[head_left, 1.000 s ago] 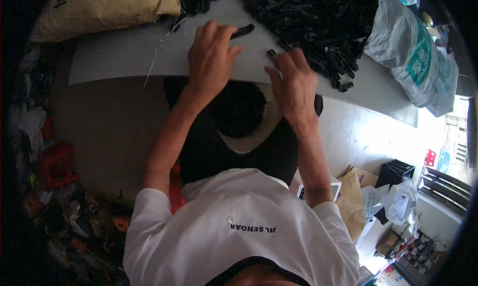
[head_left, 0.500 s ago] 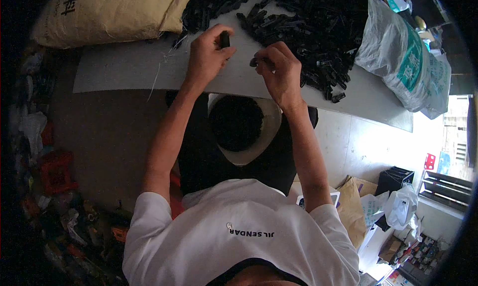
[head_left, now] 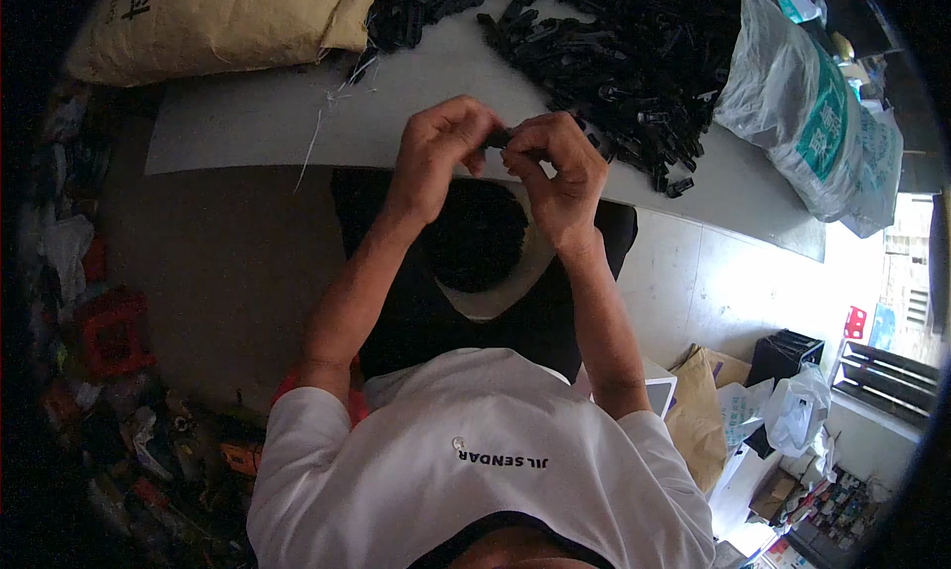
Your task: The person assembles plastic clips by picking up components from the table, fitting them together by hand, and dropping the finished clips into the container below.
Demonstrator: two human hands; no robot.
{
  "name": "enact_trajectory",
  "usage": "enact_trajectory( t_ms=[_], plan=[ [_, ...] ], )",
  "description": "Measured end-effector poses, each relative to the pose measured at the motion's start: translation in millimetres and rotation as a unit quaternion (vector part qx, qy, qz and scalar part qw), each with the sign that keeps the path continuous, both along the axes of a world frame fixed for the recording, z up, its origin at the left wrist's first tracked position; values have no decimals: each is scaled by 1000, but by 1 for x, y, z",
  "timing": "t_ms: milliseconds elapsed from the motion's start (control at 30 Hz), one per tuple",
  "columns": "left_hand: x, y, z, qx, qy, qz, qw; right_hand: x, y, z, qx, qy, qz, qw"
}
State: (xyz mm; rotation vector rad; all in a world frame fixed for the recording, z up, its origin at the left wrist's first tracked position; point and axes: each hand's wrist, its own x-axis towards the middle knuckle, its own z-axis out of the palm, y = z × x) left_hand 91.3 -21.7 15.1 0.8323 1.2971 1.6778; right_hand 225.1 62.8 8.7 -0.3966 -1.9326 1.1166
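Observation:
My left hand point(head_left: 436, 158) and my right hand point(head_left: 560, 173) meet just over the near edge of the pale table point(head_left: 248, 123). Between their fingertips is a small black plastic part point(head_left: 499, 138), pinched from both sides. The fingers cover most of it, so I cannot tell whether it is one part or two pressed together. Beyond my right hand spreads a heap of black plastic parts point(head_left: 619, 84). Below my hands, a pale container point(head_left: 485, 305) rests between my legs with a dark mass point(head_left: 471, 237) inside, too dim to make out.
A brown paper sack point(head_left: 228, 29) lies at the far left of the table, with loose white thread point(head_left: 315, 138) beside it. A clear plastic bag point(head_left: 783, 103) borders the heap on the right. Red crates point(head_left: 114, 331) and clutter stand on the left floor; bags and boxes fill the lower right.
My hands have come together and nearer to me. Before, they were apart, each pinching a dark piece; now their fingertips meet around a black part.

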Motion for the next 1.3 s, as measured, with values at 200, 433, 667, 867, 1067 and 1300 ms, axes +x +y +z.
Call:
enact_trajectory(
  t_ms=[200,433,667,867,1067,1300],
  plan=[
    [12,-15,1,66,152,-3,986,12,-14,17,28,-31,-41,998],
    [25,-30,11,57,245,42,967,21,-18,15,80,-34,4,996],
    [17,-33,10,87,351,16,932,24,-17,20,83,-37,36,995],
    [20,-38,7,56,322,24,945,28,-19,19,87,-61,48,993],
    [18,-40,0,77,323,14,943,29,-18,21,73,-140,103,982],
    [22,-45,-7,96,364,14,926,35,-14,13,151,-89,110,978]
  ],
)
